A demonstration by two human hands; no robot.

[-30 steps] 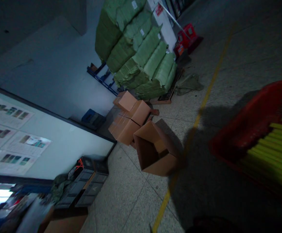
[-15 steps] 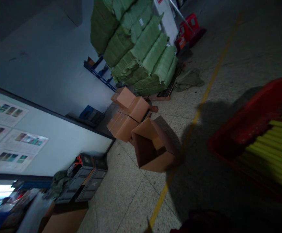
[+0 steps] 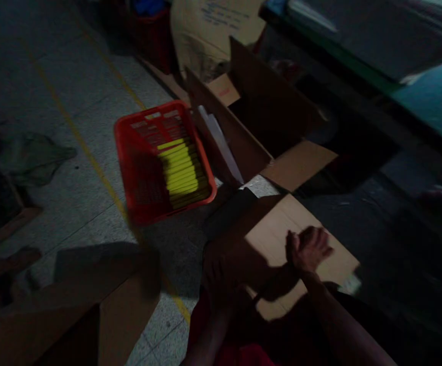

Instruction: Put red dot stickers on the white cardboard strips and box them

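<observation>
A cardboard box with its flat face up lies right in front of me, half in shadow. My right hand is over its lit part, fingers outstretched and holding nothing; whether the palm presses on the board cannot be made out. On the shaded left side of the same cardboard rests my left hand, dim, its fingers spread flat. Just beyond stands a red plastic basket with a row of folded yellow items inside.
An open cardboard box with raised flaps stands behind the basket's right side. Another open box is at lower left. A dark table edge runs across the upper right. Yellow lines mark the floor, and a printed sack stands at the back.
My view has swung away from the wall and stacked green bales. The basket now shows whole, and both hands with the cardboard box beneath them have come into view.
</observation>
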